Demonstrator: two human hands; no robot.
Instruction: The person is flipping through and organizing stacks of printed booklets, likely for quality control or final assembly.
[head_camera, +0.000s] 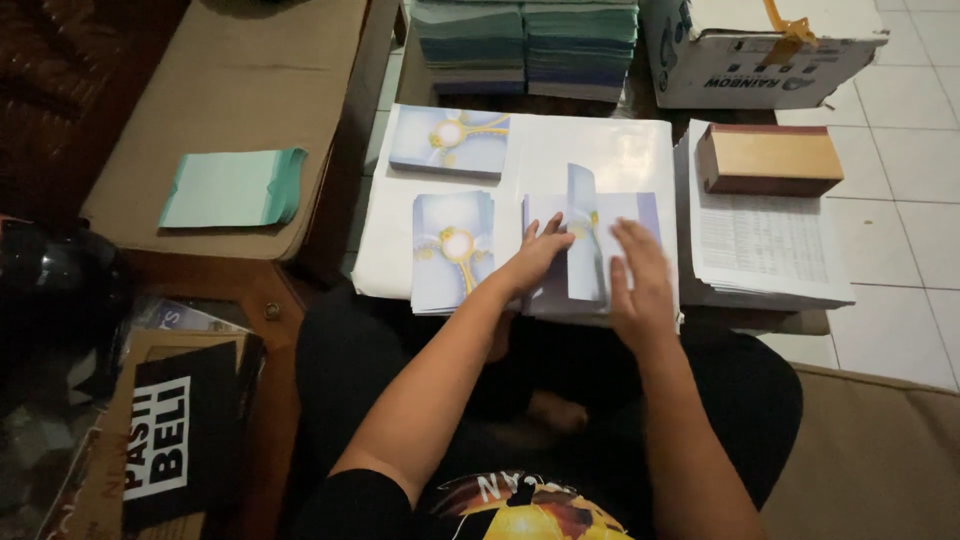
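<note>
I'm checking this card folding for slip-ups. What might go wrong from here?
1. The card is half folded under both hands; the left hand holds one side while the right hand presses, so a slip could leave a crooked crease.
2. The pile under it sits near the table edge and may slide onto the lap.
3. Dim light makes aligning edges harder.

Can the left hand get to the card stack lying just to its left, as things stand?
Probably yes. The left hand rests on the folded card, and the neighbouring card stack lies right beside it on the same white sheet, with nothing between them.
</note>
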